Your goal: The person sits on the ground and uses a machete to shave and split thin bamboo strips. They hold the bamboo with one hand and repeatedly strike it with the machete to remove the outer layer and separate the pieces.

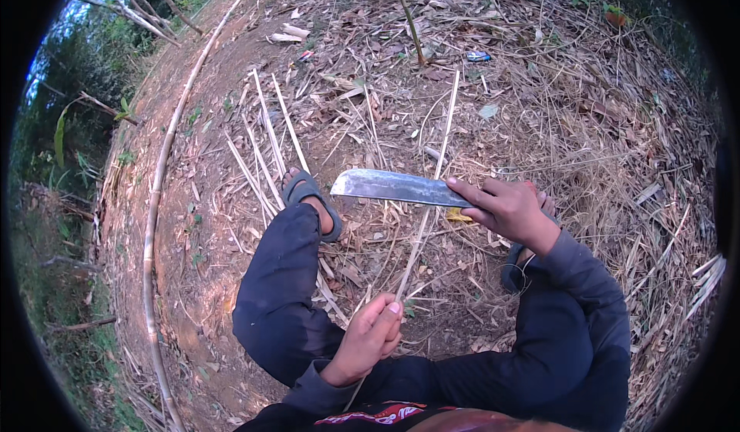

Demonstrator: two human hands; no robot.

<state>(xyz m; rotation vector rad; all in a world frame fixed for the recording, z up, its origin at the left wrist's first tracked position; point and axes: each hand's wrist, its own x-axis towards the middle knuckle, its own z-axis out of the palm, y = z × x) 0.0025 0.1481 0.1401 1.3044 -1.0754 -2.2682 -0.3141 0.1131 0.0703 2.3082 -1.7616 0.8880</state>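
Observation:
In my right hand [509, 207] is a machete [401, 188], its broad grey blade pointing left and its handle mostly covered by my fingers. My index finger lies along the base of the blade. My left hand [370, 339] pinches a thin, pale bamboo strip [414, 256] near my lap. From that fist the strip runs up and away, passes at the blade and continues beyond it toward the far ground. Whether the blade touches the strip, I cannot tell.
Several split bamboo strips [267, 120] lie by my left sandal [297, 188]. A long bamboo pole [152, 231] stretches along the left. Shavings and dry leaves cover the ground. A thin green stem [407, 17] stands ahead, near a blue wrapper [478, 56]. More strips [705, 282] lie far right.

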